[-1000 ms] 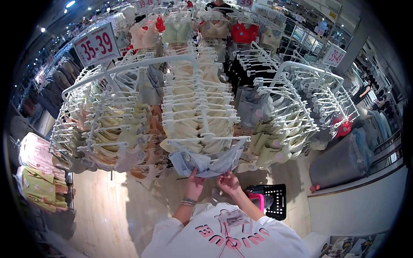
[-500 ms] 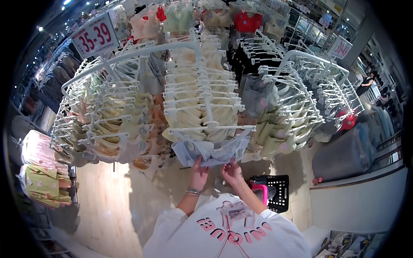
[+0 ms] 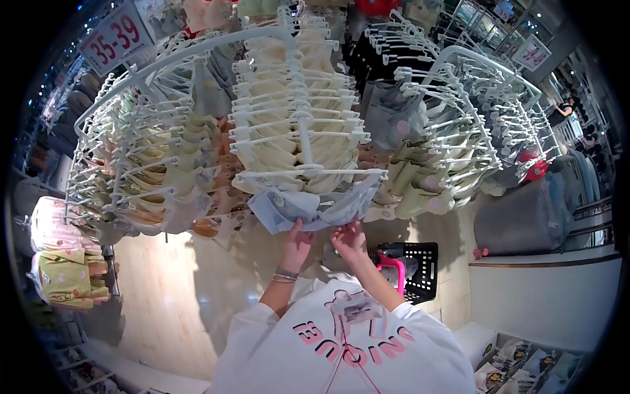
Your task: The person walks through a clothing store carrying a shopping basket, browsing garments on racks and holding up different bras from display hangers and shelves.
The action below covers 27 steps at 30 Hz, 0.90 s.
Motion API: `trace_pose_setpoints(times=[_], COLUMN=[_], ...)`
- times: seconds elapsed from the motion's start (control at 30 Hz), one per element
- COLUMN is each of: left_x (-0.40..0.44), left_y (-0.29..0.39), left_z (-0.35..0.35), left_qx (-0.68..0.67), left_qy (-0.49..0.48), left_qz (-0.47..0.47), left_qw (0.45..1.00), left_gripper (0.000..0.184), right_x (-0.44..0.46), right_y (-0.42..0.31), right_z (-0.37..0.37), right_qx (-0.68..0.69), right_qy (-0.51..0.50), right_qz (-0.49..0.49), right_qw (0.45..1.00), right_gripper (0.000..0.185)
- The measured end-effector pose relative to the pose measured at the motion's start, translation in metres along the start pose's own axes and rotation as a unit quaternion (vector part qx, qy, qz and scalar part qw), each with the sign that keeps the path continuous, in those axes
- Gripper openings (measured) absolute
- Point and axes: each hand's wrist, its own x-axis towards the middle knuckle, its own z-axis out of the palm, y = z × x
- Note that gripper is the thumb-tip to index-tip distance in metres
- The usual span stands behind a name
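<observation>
A pale blue bra [image 3: 285,203] hangs from a white hanger [image 3: 315,173] at the front end of the middle rack arm. A light rectangular tag or panel shows at its left side. Below it, my left hand [image 3: 297,243] pinches the bottom edge, left of the middle. My right hand [image 3: 350,240] has its fingers curled at the same edge, a little further right; its fingertips are partly hidden against the fabric. Behind the blue one, several cream bras [image 3: 269,148] hang closely packed on white hangers.
Racks of yellow bras [image 3: 144,177] and green bras [image 3: 420,190] flank the middle arm. A black shopping basket [image 3: 423,272] with a pink handle stands on the floor to the right. Price signs [image 3: 116,38] rise above. A grey covered bulk [image 3: 522,220] sits at right.
The view has tilted and shifted, so the racks appear higher and further left. The blue bra's front edge now sags in a rounder curve. Both hands remain at its lower edge.
</observation>
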Motion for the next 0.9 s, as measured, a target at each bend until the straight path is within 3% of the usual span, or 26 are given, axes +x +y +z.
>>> trace_pose_setpoints(times=[0.27, 0.43, 0.63, 0.73, 0.87, 0.9], left_x=[0.012, 0.013, 0.010, 0.004, 0.014, 0.011], left_y=[0.001, 0.008, -0.003, -0.019, -0.034, -0.032], left_z=[0.005, 0.007, -0.010, -0.007, -0.021, -0.015], left_qx=[0.013, 0.053, 0.095, 0.115, 0.090, 0.107], left_qy=[0.049, 0.082, 0.040, -0.030, 0.001, -0.006], left_qz=[-0.006, 0.007, 0.001, 0.070, -0.034, -0.065], left_qw=[0.999, 0.995, 0.995, 0.990, 0.995, 0.992], left_gripper=[0.018, 0.021, 0.021, 0.019, 0.023, 0.024], right_x=[-0.009, 0.001, 0.019, 0.019, 0.020, 0.026], right_y=[0.004, -0.004, -0.015, -0.021, -0.037, -0.040], right_z=[0.018, 0.008, -0.006, 0.002, 0.033, 0.022], right_qx=[0.004, 0.018, 0.004, -0.028, -0.047, -0.057], right_qy=[-0.037, -0.052, -0.042, -0.021, 0.010, -0.044], right_qz=[0.030, 0.048, 0.088, 0.067, 0.066, 0.084], right_qw=[0.999, 0.997, 0.995, 0.997, 0.997, 0.994], right_gripper=[0.031, 0.025, 0.019, 0.017, 0.012, 0.014])
